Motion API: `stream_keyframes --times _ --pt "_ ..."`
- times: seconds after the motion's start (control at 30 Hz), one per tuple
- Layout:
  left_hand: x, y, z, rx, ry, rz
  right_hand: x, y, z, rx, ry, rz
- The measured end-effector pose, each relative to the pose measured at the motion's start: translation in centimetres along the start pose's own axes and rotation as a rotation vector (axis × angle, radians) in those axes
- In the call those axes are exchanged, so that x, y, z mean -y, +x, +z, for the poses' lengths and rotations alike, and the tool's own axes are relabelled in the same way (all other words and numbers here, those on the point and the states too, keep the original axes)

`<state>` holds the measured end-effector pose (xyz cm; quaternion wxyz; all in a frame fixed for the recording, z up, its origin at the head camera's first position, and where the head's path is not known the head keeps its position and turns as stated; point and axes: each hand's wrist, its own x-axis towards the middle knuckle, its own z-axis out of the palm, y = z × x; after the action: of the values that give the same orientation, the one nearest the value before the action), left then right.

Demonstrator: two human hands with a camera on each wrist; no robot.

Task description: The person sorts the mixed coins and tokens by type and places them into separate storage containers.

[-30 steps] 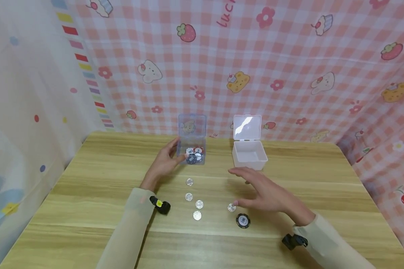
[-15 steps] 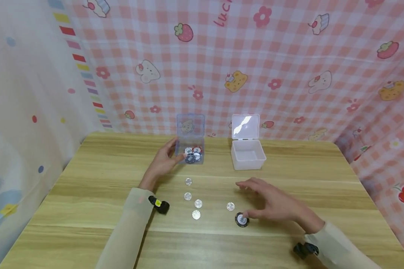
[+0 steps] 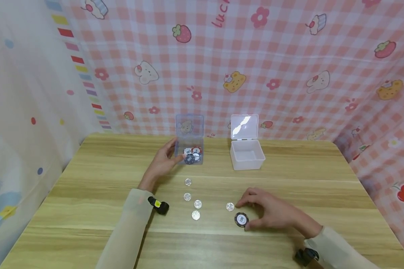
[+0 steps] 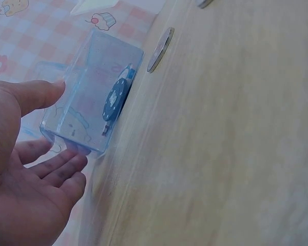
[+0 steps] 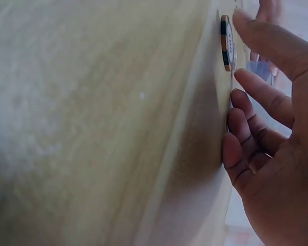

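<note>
My left hand [image 3: 160,161] holds the left side of a clear blue plastic box [image 3: 190,142], thumb near its front corner and fingers behind. The hinged lid stands up. Several poker chips [image 3: 190,159], dark, red and white, lie inside. My right hand [image 3: 272,212] is low over the table, thumb and fingers spread apart around a black poker chip [image 3: 241,219] marked 100. In the right wrist view, that chip [image 5: 227,43] lies flat on the wood near the thumb. A silver coin [image 3: 230,206] lies just left of the index fingertip.
A white plastic box [image 3: 249,164] with its lid up stands at the back, right of the blue one. Several silver coins [image 3: 197,204] are scattered on the wooden table [image 3: 87,201] in front of the blue box. A checked cloth [image 3: 202,56] hangs behind.
My right hand has come back from near the white box, then lowered to the black poker chip, its fingers closing in around it. The left hand stays at the blue box.
</note>
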<state>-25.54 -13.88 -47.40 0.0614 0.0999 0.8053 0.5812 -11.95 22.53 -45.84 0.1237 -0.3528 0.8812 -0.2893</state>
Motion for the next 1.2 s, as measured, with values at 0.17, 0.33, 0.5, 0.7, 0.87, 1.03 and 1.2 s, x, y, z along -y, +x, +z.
stream_keyframes --times 0.17,0.33,0.5,0.7,0.87,1.03,1.2 --pt "-0.08 -0.08 -0.04 -0.001 -0.007 -0.005 -0.19 0.16 0.35 -0.001 0.019 -0.004" --pt "-0.14 -0.11 0.02 -0.003 -0.009 -0.01 -0.24 0.3 0.39 0.02 0.018 0.032" --pt "-0.12 -0.05 0.06 -0.003 -0.009 -0.008 -0.05 0.37 0.32 0.04 0.046 0.073" --pt "-0.1 -0.03 0.06 -0.002 -0.015 0.001 0.19 0.31 0.25 0.04 0.031 0.069" --pt "-0.01 -0.04 0.06 -0.003 -0.015 0.001 0.21 0.27 0.32 0.041 0.03 0.036" --pt "0.0 -0.07 0.05 -0.003 -0.011 0.004 0.16 0.27 0.38 0.041 0.023 0.008" --pt "-0.11 -0.18 0.03 -0.001 -0.008 0.007 0.35 0.24 0.29 0.059 0.036 0.024"
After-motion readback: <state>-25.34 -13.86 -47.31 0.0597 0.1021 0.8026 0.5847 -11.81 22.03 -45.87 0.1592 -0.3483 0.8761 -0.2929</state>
